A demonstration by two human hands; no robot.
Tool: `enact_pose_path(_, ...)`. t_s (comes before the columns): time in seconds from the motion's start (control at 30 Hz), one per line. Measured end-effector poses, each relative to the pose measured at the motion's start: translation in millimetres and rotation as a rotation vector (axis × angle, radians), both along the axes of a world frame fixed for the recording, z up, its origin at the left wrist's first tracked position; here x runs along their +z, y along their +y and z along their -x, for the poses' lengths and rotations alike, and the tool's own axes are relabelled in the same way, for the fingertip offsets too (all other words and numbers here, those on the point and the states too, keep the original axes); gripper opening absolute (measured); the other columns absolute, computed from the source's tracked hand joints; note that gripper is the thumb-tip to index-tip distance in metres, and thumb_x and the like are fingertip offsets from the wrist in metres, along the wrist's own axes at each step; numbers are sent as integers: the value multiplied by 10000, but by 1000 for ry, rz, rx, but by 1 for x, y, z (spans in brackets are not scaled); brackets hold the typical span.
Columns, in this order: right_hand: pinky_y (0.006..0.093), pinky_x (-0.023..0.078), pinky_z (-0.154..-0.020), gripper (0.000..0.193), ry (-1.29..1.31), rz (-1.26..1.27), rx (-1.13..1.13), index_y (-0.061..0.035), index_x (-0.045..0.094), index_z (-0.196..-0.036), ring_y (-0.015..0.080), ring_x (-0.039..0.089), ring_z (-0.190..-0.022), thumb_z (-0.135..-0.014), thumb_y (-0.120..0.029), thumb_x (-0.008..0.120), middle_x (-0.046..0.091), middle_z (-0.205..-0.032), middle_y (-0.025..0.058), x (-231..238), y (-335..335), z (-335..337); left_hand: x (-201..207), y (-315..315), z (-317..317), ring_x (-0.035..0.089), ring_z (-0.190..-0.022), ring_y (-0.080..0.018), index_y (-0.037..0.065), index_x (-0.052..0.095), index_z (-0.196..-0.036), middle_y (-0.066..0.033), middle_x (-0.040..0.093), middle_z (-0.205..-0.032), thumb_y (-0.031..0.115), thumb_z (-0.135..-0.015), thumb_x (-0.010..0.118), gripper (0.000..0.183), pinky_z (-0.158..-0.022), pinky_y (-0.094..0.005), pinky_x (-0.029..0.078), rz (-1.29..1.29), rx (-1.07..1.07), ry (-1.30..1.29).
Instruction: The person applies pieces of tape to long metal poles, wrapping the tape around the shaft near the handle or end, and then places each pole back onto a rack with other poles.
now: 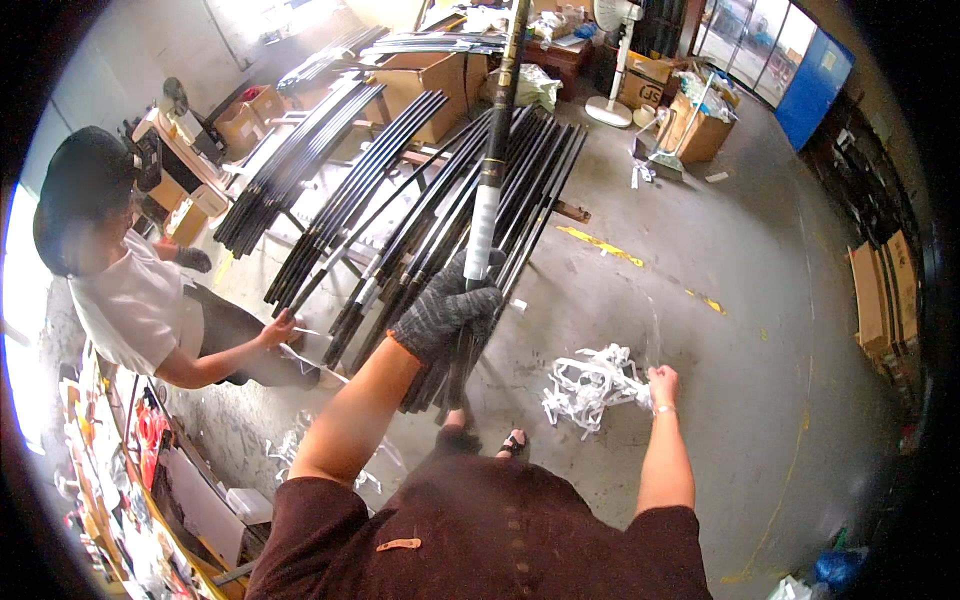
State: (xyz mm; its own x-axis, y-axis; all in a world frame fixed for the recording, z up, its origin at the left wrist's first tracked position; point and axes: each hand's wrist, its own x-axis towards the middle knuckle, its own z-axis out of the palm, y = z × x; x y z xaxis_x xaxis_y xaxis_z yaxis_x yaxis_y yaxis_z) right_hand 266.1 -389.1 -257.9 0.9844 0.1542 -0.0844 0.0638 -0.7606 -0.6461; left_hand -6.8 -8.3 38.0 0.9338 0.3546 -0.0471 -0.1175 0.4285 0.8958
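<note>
My left hand [447, 312], in a dark knitted glove, grips a long black rod [494, 150] with a white wrapped band, held upright and pointing away toward the far wall. My bare right hand [661, 386] pinches a bundle of white plastic strips [592, 385] that hangs over the concrete floor. Below the rod lie several bundles of black rods [420, 210] on a low rack in front of me.
A seated person in a white shirt [125, 300] on my left touches the rods with one hand. Cardboard boxes [425, 85] stand behind the rack, more boxes [700, 125] and a standing fan [612, 60] at the back right. A cluttered shelf [120, 500] runs along my lower left.
</note>
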Motion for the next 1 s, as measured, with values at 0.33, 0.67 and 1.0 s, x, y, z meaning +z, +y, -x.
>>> enact_pose_path(0.33,280,484,-641,226,-50,-706,398,-63,425,-766,110,543,-670,-731,31,626,509,-690,-1,166,112,51,-28,-24,-21,472,-490,-118,102,270,-1467,-41,506,-678,228,-844,659,745,-452,-251,392,394,-300,-191)
enact_pose_path(0.67,283,481,-595,154,-67,-503,759,25,672,-930,126,583,-624,-869,-109,629,645,-700,106,312,204,137,-36,-36,-28,471,-440,-164,-10,491,-1198,-59,519,-633,259,-816,666,499,-405,-283,376,566,-330,-214)
enact_pose_path(1.0,260,458,-552,61,-178,-597,809,24,615,-776,84,534,-567,-814,-23,605,598,-623,68,313,207,137,-38,-38,-37,532,-507,-117,42,458,-1308,-37,601,-802,191,-754,726,634,-424,-233,426,316,-171,24)
